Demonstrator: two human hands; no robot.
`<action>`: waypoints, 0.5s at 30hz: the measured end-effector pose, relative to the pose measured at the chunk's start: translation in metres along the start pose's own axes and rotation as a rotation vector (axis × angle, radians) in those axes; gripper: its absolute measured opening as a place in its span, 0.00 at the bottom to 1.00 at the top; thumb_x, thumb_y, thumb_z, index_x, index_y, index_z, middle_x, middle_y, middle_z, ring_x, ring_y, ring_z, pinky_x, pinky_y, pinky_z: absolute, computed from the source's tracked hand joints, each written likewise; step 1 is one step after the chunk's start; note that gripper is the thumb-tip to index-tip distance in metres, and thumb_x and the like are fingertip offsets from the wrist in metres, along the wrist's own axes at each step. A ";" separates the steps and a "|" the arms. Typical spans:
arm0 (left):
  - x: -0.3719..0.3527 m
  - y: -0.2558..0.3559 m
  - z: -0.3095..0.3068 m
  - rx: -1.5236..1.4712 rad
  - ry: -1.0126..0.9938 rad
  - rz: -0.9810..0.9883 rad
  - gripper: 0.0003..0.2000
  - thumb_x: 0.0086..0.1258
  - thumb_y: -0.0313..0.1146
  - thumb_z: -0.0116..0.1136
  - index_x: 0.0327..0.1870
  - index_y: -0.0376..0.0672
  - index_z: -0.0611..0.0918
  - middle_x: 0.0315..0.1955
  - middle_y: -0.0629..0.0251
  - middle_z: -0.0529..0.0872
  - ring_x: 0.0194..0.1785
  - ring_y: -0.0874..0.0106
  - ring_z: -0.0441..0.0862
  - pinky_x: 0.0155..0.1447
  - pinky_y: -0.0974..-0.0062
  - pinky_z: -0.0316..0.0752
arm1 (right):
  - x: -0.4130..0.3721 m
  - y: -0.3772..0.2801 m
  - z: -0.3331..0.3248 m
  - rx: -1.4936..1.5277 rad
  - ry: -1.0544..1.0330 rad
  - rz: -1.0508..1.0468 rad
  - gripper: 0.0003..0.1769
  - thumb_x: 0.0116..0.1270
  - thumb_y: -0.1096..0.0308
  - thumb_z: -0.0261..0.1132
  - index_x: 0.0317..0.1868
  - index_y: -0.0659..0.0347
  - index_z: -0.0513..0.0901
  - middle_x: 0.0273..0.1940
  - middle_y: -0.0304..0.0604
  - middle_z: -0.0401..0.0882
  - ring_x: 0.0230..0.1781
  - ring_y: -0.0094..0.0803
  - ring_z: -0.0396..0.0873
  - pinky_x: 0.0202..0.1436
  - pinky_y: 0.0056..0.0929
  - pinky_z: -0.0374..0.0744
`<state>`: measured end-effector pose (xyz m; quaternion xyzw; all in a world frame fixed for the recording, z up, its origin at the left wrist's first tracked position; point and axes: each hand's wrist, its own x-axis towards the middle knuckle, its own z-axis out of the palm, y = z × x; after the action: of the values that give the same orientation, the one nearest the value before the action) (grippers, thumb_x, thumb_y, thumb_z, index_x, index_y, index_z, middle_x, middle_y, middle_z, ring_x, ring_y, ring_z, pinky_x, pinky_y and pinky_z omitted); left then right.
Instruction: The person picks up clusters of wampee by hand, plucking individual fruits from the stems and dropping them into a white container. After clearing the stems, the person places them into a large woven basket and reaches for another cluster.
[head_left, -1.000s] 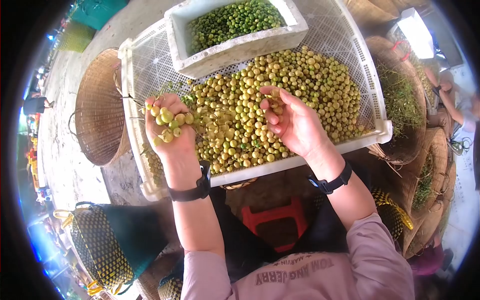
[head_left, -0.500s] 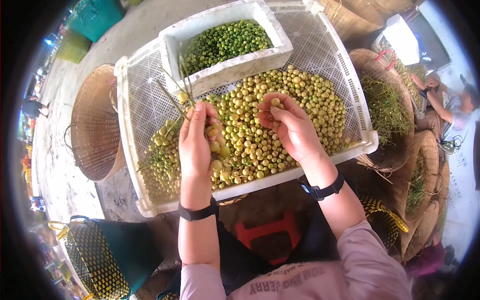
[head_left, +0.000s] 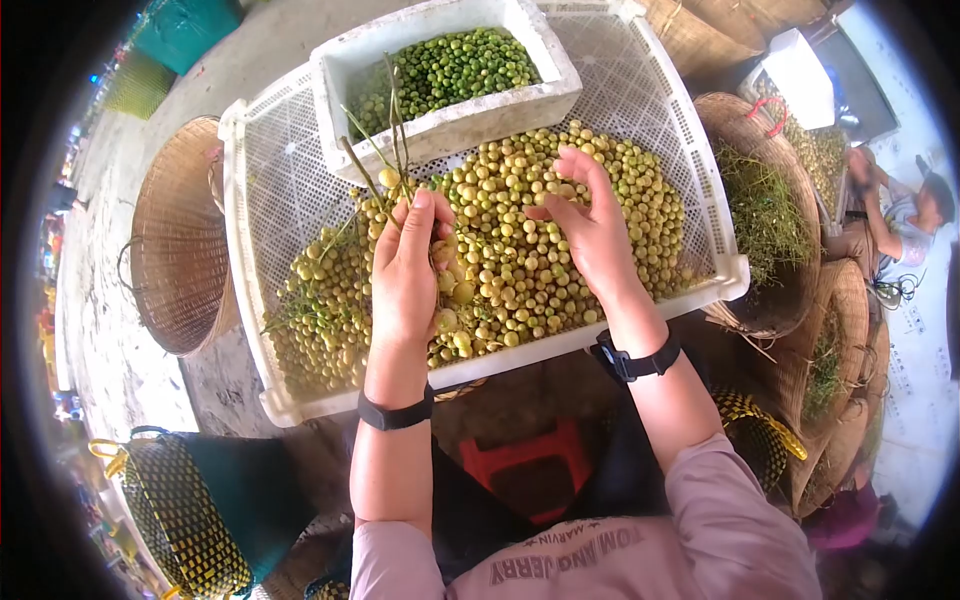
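Note:
My left hand [head_left: 408,270] is closed round the stems of a fruit bunch [head_left: 392,135]. Its bare twigs point up past the thumb, and some yellow-green fruits hang below my fingers, partly hidden by the hand. My right hand [head_left: 595,225] hovers over the pile with thumb and fingers apart, and no fruit shows in it. Beneath both hands lies a heap of small round yellow-green fruits [head_left: 520,270] in a white perforated tray [head_left: 285,125]. Leftward in the tray are fruits still on green stems [head_left: 320,270].
A white foam box [head_left: 490,118] of small green fruits [head_left: 465,70] sits at the tray's far side. Wicker baskets stand left [head_left: 180,250] and right, the right one holding stripped twigs [head_left: 760,215]. A red stool [head_left: 525,460] is below; another person [head_left: 900,220] sits at right.
My right hand has opened; the fruit at its fingertips is gone from them. My left hand has shifted slightly right, its twigs now standing more upright.

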<state>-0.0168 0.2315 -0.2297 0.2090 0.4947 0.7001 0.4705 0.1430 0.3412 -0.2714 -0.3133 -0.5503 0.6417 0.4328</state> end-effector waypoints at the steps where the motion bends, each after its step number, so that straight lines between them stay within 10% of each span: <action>1: 0.001 -0.002 0.001 0.029 0.027 0.009 0.13 0.78 0.41 0.49 0.34 0.43 0.78 0.26 0.77 0.71 0.26 0.88 0.63 0.29 0.89 0.58 | -0.002 -0.004 0.001 -0.040 0.003 0.006 0.26 0.68 0.83 0.56 0.65 0.60 0.66 0.57 0.46 0.66 0.40 0.32 0.83 0.39 0.20 0.79; 2: 0.000 -0.002 0.001 0.028 0.030 0.010 0.13 0.78 0.41 0.49 0.34 0.43 0.78 0.26 0.77 0.71 0.26 0.88 0.63 0.29 0.89 0.58 | -0.002 -0.006 0.003 -0.080 0.004 0.011 0.25 0.69 0.80 0.57 0.66 0.60 0.66 0.58 0.45 0.66 0.41 0.34 0.83 0.45 0.25 0.81; 3: 0.000 -0.002 0.002 0.118 0.028 0.024 0.13 0.77 0.41 0.50 0.34 0.43 0.78 0.26 0.78 0.71 0.26 0.88 0.63 0.29 0.89 0.58 | 0.000 -0.001 0.003 -0.078 0.011 -0.022 0.27 0.67 0.85 0.56 0.65 0.58 0.66 0.57 0.47 0.67 0.36 0.30 0.84 0.24 0.15 0.72; 15: -0.004 -0.008 0.020 0.536 -0.121 0.109 0.06 0.70 0.31 0.59 0.40 0.37 0.81 0.26 0.72 0.82 0.27 0.86 0.72 0.30 0.83 0.67 | -0.017 -0.039 0.028 0.157 -0.320 0.045 0.25 0.73 0.73 0.54 0.69 0.58 0.60 0.53 0.45 0.70 0.40 0.23 0.77 0.37 0.20 0.79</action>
<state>0.0040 0.2382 -0.2274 0.3938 0.6214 0.5546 0.3888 0.1339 0.3149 -0.2295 -0.1846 -0.5531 0.7340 0.3483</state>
